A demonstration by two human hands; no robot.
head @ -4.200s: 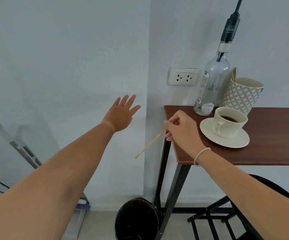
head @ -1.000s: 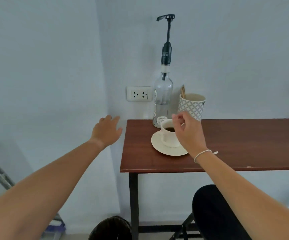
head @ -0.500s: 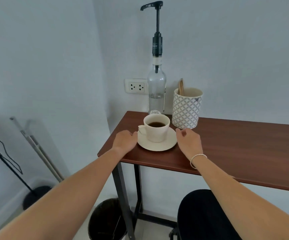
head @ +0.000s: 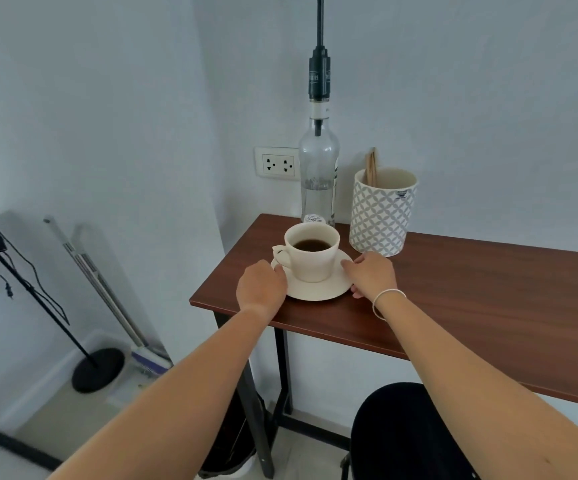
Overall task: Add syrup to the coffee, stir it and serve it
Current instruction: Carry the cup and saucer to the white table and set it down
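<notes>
My left hand (head: 262, 288) sits at the left edge of the saucer (head: 315, 289), a little left of the frame's centre, fingers curled down over the rim so that the knuckles face me. Whether those fingers have closed under the rim or only rest against it, I cannot tell, because the back of the hand hides them. My right hand (head: 372, 275) is at the saucer's right edge, its fingertips touching the rim and its thumb down near the surface (head: 471, 292); here too I cannot tell if it is pinching the rim or simply lying against it. A thin white bracelet (head: 388, 301) circles that wrist.

The cup (head: 312, 254) stands upright on the saucer between my two hands, dark coffee (head: 311, 244) showing low inside it, and its handle points to the left, just above my left knuckles. Neither hand touches the cup itself.

Just behind the cup, toward the upper middle of the frame, stands the clear syrup bottle (head: 318, 181) with its tall black pump (head: 319, 77). To its right is a patterned holder (head: 381, 211) with wooden stir sticks (head: 371, 166) leaning in it, near my right fingertips but apart from them. A wall socket (head: 277, 164) shows left of the bottle.
</notes>
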